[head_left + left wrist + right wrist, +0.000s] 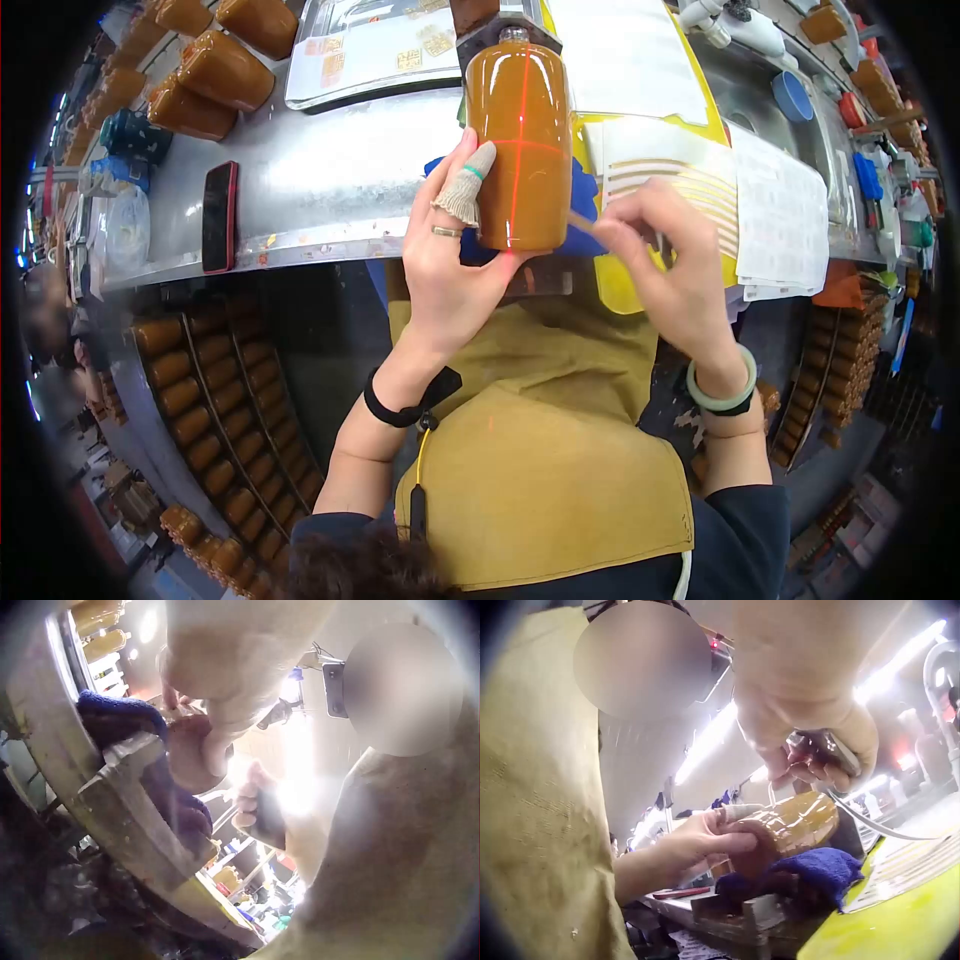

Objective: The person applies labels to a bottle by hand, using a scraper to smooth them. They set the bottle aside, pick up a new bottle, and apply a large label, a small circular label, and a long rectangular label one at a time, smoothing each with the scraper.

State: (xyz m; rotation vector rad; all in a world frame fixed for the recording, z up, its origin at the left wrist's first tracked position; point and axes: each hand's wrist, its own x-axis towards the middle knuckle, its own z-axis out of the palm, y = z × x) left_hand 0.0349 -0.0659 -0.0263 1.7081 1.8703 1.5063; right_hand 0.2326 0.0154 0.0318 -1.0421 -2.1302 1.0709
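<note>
A glossy brown bottle (pixel 520 150), crossed by red laser lines, lies on a blue cloth (pixel 821 871). My left hand (pixel 450 260) grips its side and base, with a fabric cover on one finger; the left wrist view shows the thumb against the bottle's base (pixel 191 757). At the bottle's lower right, my right hand (pixel 670 265) has curled fingers around a dark shiny object (pixel 829 750). A thin pale strip (pixel 877 825) trails from that hand. Its fingertips are close to the bottle; whether they touch it cannot be told.
A sheet of curved gold-edged strips (pixel 680 185) lies right of the bottle on a yellow mat (pixel 620 285), beside printed sheets (pixel 780 215). To the left are a phone (pixel 220 217), more brown bottles (pixel 225 72) and a tray (pixel 375 90). Bottle racks (pixel 215 390) stand below the bench.
</note>
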